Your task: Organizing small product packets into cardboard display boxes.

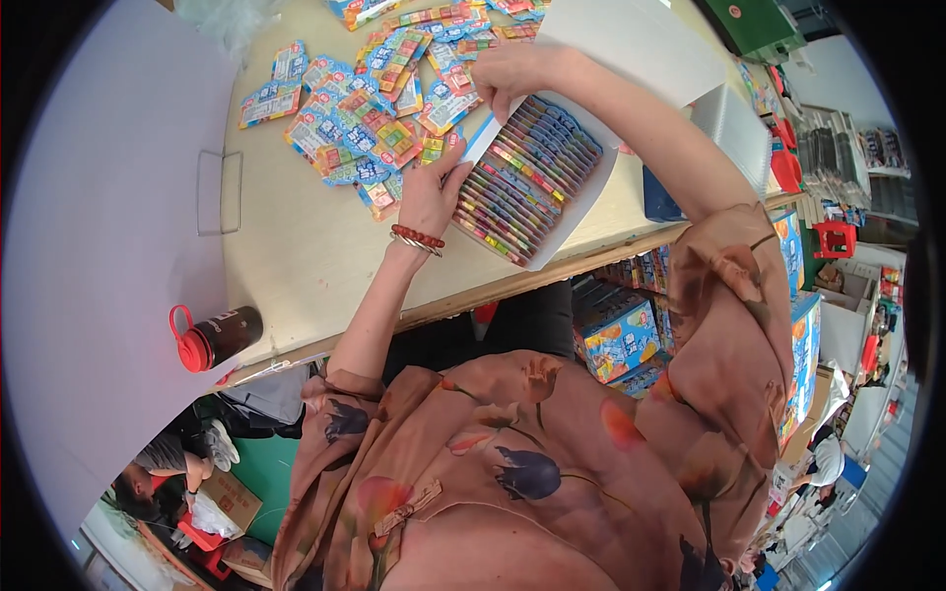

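Observation:
In front of me on the table is an open cardboard display box (588, 202), tilted across my view. Two rows of flat, colourful candy packets (545, 148) stand packed on edge inside it. Its white lid (636, 49) is folded back at the far right. My left hand (432, 195), with a red bead bracelet and a bangle on the wrist, grips the box's near left edge, thumb toward the packets. My right hand (512, 74) reaches across and pinches the far left corner; its fingertips are partly hidden. A loose pile of blister packs (370, 123) lies left of the box.
On the left stand a dark bottle with a red cap (222, 338) and a thin wire frame (219, 193). A clear plastic container (731, 128) is at the right. Below the table's front edge are printed blue boxes (621, 340). Another person (168, 463) sits at lower left.

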A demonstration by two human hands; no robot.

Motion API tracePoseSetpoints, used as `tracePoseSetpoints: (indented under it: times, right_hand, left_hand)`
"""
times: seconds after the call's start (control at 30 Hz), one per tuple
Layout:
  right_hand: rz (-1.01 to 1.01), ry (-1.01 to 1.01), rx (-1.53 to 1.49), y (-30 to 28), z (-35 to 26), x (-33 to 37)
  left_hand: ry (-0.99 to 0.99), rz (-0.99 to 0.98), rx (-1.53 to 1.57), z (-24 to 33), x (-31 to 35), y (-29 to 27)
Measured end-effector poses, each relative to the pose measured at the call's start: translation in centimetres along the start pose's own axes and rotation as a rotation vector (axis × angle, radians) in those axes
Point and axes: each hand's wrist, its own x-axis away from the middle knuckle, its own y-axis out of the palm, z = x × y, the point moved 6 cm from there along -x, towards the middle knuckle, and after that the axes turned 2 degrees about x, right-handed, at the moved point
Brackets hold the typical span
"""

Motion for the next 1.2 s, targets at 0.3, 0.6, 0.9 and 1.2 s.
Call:
tracePoseSetpoints:
  times: [0.3,0.6,0.9,1.2]
  right_hand:
    - [0.048,-0.009,0.595,-0.1,1.0,0.8]
    - [0.086,0.091,-0.15,2.9,-4.0,13.6]
    - [0.444,-0.049,-0.376,8.6,-2.9,16.4]
    - [0.612,0.081,-0.005,10.1,-4.0,14.3]
  left_hand:
    - [0.071,-0.202,0.111,-1.3,0.3,0.4]
    - [0.336,-0.088,0.108,-0.3,0.3,-0.5]
    - [0.401,-0.193,0.119,7.8,7.2,5.3]
    - [0.399,-0.113,-0.033,7.0,8.4,6.9]
